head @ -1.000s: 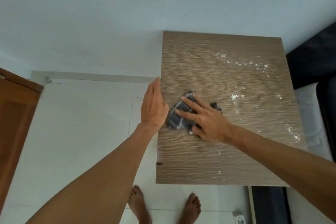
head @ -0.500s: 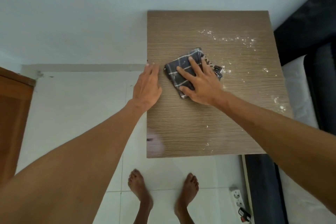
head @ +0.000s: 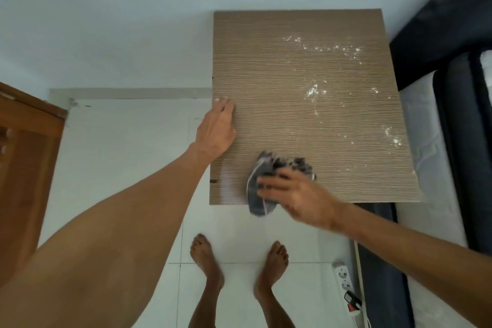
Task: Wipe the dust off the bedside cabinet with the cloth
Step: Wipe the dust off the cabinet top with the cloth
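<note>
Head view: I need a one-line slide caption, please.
Right hand drags dark checked cloth over wood-grain bedside cabinet's near edge; left hand braces its side, white dust remaining.

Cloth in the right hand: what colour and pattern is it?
The cloth is dark grey-blue with thin light lines, blurred here; the head view is the only one.

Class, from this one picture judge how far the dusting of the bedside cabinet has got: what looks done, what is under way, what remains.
Done: the left part of the cabinet top looks free of powder. Under way: the right hand holds the cloth at the near edge, partly hanging over it, while the left hand rests on the left edge. Left: white dust lies scattered across the right half, toward the far and right edges.
</note>
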Demonstrator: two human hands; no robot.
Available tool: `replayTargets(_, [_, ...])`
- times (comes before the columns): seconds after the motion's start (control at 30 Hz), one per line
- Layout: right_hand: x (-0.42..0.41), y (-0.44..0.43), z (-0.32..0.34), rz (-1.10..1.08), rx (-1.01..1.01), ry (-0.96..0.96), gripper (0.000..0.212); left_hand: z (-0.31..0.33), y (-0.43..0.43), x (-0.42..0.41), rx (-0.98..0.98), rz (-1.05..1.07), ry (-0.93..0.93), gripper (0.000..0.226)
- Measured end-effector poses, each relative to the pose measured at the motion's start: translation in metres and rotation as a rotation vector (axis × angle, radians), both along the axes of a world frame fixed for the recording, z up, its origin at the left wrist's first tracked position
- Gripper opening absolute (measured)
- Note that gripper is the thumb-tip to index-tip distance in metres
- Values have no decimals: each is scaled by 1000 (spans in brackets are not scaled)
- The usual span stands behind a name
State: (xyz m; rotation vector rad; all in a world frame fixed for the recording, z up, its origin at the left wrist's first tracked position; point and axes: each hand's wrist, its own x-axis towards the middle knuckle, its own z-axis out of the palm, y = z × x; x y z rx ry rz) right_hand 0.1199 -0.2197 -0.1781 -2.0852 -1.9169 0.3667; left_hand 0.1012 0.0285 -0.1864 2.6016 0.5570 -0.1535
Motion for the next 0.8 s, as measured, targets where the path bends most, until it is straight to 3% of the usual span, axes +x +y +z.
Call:
replayTargets(0.13, [53,17,12,-300,46,36,51,1,-6,0,5,19,18,53])
replayTargets(0.17, [64,25,12,-303,-10,-16,52,0,-7,-1,7,26,28,55])
replayTargets(0.3, [95,49,-1,-350,-464,-153,96,1,-14,-1,12,35,78,59])
replayTargets(0.4, [89,51,-24,-361,-519,-91,106,2,-19,-1,22,30,96,59])
replayTargets(0.6, [22,8,-38,-161,-270,-105,77,8,-30,-2,43,-1,120,57])
replayTargets(0.7, [-8,-19,-34,-28,-204,-61,77,13,-38,-2,47,-24,121,55])
replayTargets(0.8, [-20,-38,-30,172,-264,-91,83,16,-44,-1,48,-49,123,53])
